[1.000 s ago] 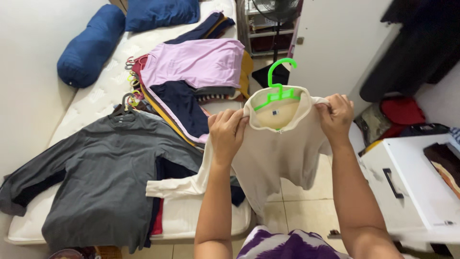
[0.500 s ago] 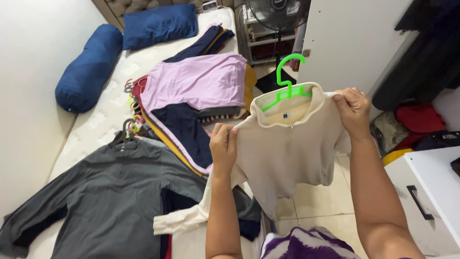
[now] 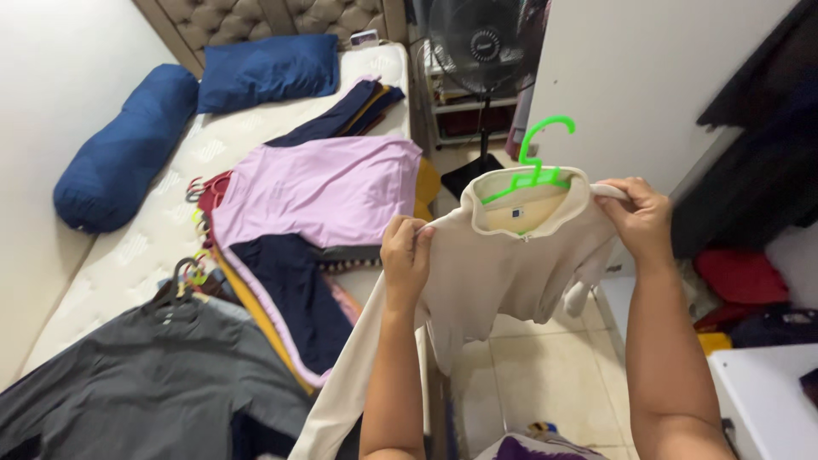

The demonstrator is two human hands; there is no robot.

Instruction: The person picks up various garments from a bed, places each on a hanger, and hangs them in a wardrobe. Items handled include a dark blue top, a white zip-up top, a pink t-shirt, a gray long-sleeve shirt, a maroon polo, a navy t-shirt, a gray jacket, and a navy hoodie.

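Pale floor tiles point(image 3: 545, 375) show directly below the camera, between the bed point(image 3: 128, 255) on the left and a white cabinet point(image 3: 767, 400) at the lower right. Above them both forearms rise to a cream sweater point(image 3: 503, 273) held up in the air. The left hand point(image 3: 407, 255) pinches the sweater's left shoulder, fingers point(image 3: 417, 234) closed on the fabric, and one long sleeve trails down from there toward the bed edge. The right hand point(image 3: 641, 217) grips the opposite shoulder, fingers wrapped shut around the cloth, and sits a little higher and farther out than the left. So the shoulder line runs left to right between the hands, tilted up toward the right, with the body hanging below. A green hanger point(image 3: 535, 162) sits inside the collar, its hook standing up between the hands, nearer the right one. Beyond, a grey shirt point(image 3: 145, 383), a lilac top point(image 3: 324, 187) and a navy garment point(image 3: 294, 298) lie spread on the bed, with blue pillows point(image 3: 264, 68) at the headboard and a fan point(image 3: 481, 43) beside it.
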